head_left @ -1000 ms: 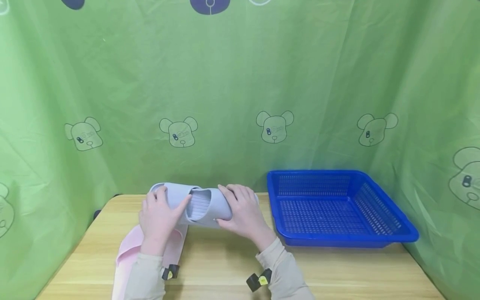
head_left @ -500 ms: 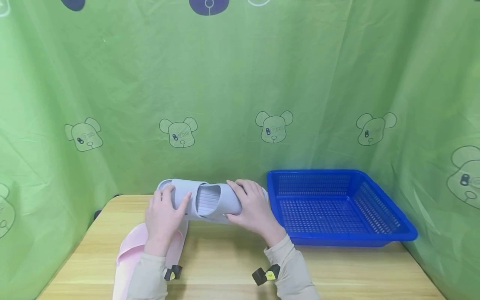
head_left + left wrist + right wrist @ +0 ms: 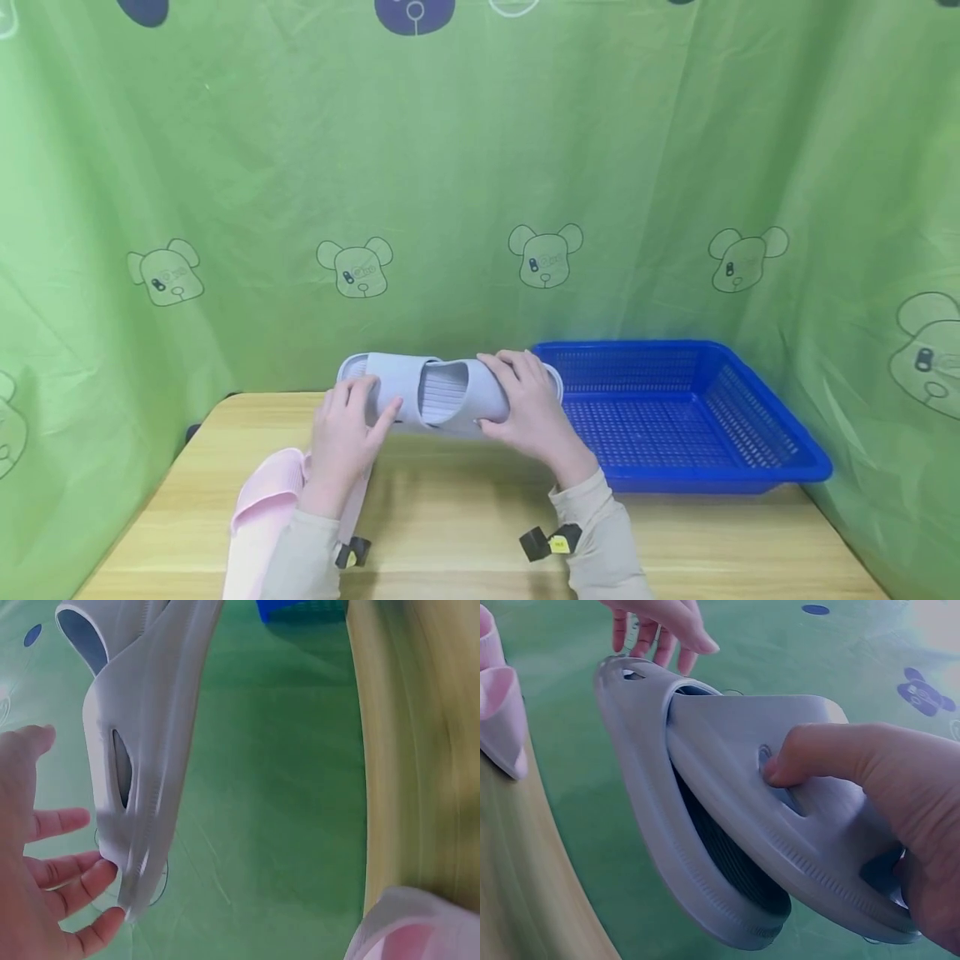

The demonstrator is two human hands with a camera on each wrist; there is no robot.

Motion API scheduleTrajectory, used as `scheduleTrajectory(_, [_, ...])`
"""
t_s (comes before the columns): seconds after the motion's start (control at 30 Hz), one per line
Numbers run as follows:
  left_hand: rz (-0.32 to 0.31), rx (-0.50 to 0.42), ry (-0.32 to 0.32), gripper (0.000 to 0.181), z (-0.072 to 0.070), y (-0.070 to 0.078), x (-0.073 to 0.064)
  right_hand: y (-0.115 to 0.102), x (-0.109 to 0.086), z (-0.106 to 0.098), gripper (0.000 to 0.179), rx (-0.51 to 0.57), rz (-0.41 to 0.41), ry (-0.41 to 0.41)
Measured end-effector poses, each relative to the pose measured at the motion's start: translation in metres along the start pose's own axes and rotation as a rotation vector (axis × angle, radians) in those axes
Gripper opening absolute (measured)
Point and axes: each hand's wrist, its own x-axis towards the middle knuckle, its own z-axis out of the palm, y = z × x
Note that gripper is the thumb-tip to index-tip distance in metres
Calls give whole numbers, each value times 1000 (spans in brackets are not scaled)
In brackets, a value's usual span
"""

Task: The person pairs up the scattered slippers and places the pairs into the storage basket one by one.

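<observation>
A pair of grey-blue slippers point(image 3: 397, 383), one pushed into the other, is raised over the far part of the table. My right hand point(image 3: 528, 408) grips the right-hand slipper; the right wrist view shows its thumb point(image 3: 787, 761) at a slot in the strap. My left hand point(image 3: 345, 437) is at the other end of the pair. In the left wrist view its fingers point(image 3: 75, 881) are spread and loosely extended, fingertips right at the slipper's tip, the thumb standing apart. Pink slippers point(image 3: 258, 517) lie on the table, partly hidden behind the left forearm.
A blue plastic basket point(image 3: 697, 477) with mesh walls stands at the right of the wooden table point(image 3: 450, 533). The right end of the slippers overlaps its left rim in the head view. A green curtain point(image 3: 450, 167) hangs behind the table.
Both hands and the grey-blue slippers have moved right and slightly up, toward the basket. More of the pink slipper's strap shows. The basket stays put.
</observation>
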Motion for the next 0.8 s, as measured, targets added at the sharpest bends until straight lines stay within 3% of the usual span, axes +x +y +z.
scheduleTrajectory(0.23, [98,-36,32,46,11,4,-3,11,-3,-14,84,28,0,-8])
scheduleTrajectory(0.8, [132,-5,-131,51,22,19,-9,26,-8,-31,83,24,49,-43])
